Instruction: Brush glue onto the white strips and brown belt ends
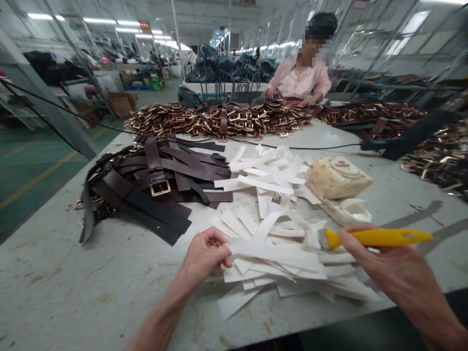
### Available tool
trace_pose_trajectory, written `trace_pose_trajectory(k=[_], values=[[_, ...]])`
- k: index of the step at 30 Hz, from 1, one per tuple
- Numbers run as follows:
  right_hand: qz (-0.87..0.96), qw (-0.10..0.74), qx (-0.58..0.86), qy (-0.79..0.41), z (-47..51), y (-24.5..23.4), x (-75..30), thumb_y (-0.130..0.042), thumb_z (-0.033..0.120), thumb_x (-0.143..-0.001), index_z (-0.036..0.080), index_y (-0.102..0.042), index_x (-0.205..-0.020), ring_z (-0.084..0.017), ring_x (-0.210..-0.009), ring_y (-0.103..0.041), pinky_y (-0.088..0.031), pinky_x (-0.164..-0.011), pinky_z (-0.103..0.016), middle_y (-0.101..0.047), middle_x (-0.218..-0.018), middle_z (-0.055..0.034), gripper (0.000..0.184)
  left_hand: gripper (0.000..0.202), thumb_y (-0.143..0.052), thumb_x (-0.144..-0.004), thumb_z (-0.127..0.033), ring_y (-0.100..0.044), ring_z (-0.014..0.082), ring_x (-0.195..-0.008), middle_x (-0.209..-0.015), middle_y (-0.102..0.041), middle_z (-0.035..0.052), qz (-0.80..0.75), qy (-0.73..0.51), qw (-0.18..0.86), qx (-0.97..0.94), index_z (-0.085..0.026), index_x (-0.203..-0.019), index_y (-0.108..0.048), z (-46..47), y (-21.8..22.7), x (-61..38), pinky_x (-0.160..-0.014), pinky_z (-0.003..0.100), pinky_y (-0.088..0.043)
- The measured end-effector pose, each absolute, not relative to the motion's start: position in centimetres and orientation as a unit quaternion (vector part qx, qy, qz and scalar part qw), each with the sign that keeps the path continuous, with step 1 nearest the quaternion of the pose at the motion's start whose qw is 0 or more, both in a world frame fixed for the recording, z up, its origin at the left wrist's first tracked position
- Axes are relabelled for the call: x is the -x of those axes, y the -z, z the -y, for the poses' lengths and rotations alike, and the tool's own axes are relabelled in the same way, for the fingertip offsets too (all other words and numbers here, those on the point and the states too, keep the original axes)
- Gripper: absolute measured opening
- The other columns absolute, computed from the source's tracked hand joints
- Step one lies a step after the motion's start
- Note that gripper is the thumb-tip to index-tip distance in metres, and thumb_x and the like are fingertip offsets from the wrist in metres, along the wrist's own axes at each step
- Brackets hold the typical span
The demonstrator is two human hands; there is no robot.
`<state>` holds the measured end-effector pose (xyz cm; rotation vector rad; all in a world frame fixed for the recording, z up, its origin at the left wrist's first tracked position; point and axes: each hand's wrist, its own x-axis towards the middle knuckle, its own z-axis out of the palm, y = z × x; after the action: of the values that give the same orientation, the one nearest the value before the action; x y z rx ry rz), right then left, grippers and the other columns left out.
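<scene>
My left hand (205, 253) pinches the end of a long white paper strip (278, 252) lying on a heap of white strips (270, 195) on the grey table (54, 282). My right hand (383, 265) grips a tool with a yellow handle (380, 238), its tip pointing left toward the strip. A stack of dark brown leather straps (153, 187), one showing a brass buckle (160, 187), lies to the left of the paper heap.
A beige lumpy block (338, 178) rests right of the strips. Piles of buckled straps (219, 119) cover the table's far side, where a person in a pink shirt (303, 78) works. A black cable (300, 147) crosses the table. More buckled straps (438, 158) lie at the right.
</scene>
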<state>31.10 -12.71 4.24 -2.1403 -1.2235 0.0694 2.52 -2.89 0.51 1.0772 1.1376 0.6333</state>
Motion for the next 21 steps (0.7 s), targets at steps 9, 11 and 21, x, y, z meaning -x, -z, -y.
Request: trace_pose_trajectory(k=[9, 11, 21], values=[[0.566, 0.353, 0.707, -0.237, 11.1, -4.4, -27.1, -0.052, 0.045, -0.076, 0.021, -0.062, -0.07, -0.014, -0.053, -0.055, -0.046, -0.052, -0.025, -0.06, -0.059, 0.0013, 0.027, 0.017, -0.06, -0.055, -0.023, -0.054, 0.0092, -0.04, -0.05, -0.059, -0.0012, -0.522, -0.269, 0.647, -0.486, -0.015, -0.064, -0.049, 3.6, -1.5, -3.5, -0.036, 0.015, -0.037], [0.554, 0.323, 0.731, -0.233, 11.0, -3.6, -27.6, -0.05, 0.045, -0.076, 0.021, -0.063, -0.071, -0.016, -0.058, -0.059, -0.047, -0.053, -0.024, -0.062, -0.063, 0.0001, 0.028, 0.016, -0.06, -0.055, -0.023, -0.053, 0.0088, -0.039, -0.049, -0.059, -0.0008, -0.52, -0.263, 0.653, -0.484, -0.015, -0.064, -0.05, 3.4, -1.0, -3.4, -0.036, 0.015, -0.036], [0.492, 0.245, 0.819, -0.163, 13.0, -4.2, -31.4, -0.047, 0.057, -0.065, 0.026, -0.063, -0.068, -0.019, -0.056, -0.061, -0.048, -0.054, -0.027, -0.062, -0.058, 0.0022, 0.036, 0.021, -0.067, -0.056, -0.024, -0.049, 0.0066, -0.037, -0.048, -0.058, -0.0007, -0.506, -0.306, 0.648, -0.48, -0.014, -0.063, -0.051, 2.5, -3.0, -0.5, -0.036, 0.014, -0.034]])
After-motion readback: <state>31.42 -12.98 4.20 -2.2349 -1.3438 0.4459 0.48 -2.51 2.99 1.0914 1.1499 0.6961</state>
